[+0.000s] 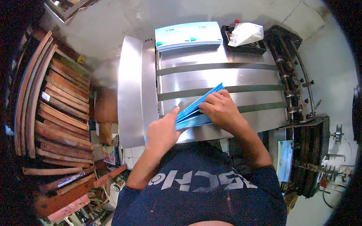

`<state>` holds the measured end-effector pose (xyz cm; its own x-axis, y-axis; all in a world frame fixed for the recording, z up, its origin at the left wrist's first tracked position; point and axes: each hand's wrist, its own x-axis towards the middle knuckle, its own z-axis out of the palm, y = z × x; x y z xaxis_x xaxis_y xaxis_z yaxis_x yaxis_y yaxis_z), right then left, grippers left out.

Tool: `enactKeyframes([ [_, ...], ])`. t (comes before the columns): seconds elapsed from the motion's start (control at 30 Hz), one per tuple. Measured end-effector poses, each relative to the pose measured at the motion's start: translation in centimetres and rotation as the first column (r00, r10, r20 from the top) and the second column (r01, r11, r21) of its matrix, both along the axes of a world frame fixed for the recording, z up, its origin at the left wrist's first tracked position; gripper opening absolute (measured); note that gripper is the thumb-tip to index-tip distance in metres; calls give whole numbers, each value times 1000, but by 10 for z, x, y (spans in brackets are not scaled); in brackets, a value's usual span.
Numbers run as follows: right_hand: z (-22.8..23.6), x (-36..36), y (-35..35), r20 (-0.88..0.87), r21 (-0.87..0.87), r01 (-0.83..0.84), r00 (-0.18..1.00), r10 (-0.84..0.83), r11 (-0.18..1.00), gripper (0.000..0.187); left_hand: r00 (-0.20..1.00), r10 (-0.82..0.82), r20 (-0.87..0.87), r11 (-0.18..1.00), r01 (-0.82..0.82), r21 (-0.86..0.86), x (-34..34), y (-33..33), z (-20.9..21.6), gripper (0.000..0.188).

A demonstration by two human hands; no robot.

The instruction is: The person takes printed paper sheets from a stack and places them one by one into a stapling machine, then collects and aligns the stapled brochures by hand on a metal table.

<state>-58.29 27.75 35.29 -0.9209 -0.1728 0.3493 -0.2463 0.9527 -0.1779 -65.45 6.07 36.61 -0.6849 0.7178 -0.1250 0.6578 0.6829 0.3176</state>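
Note:
A stack of blue sheets (194,120) is held between my hands, close to my body over the near edge of a metal machine table. The sheets fan apart, with an upper part lifted off the lower part. My left hand (162,132) grips the left end of the stack, thumb on top. At the right, my right hand (220,107) has its fingers bent and closed on the sheets; its fingertips are partly hidden. A stack of printed white and blue sheets (188,35) lies at the table's far side.
The metal table (218,77) has dark belts running across it and a raised metal plate (130,90) on its left. A black tray (245,47) with a white bag stands at the far right, beside a roller assembly (288,75). Wooden planks (66,105) are stacked on the left.

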Motion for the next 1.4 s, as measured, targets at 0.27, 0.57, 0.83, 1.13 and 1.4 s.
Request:
enactKeyframes([
  [0.27,-6,-1,-2,73,-255,30,997,-11,966,9,999,-32,5,999,32,-20,-4,-1,0,65],
  [0.57,6,-6,6,249,-365,13,965,85,931,10,995,39,92,999,-38,-15,-5,-1,-1,65],
  [0.83,27,-35,26,483,-283,-148,832,274,948,15,1000,-20,-17,999,21,24,-7,-2,0,62],
  [1.13,28,-50,40,561,-397,-131,749,353,909,17,975,-219,-21,976,220,11,-14,-4,3,70],
  [1.4,14,-41,30,449,-124,-400,794,411,908,14,946,-306,-104,946,314,78,-11,-12,0,69],
])
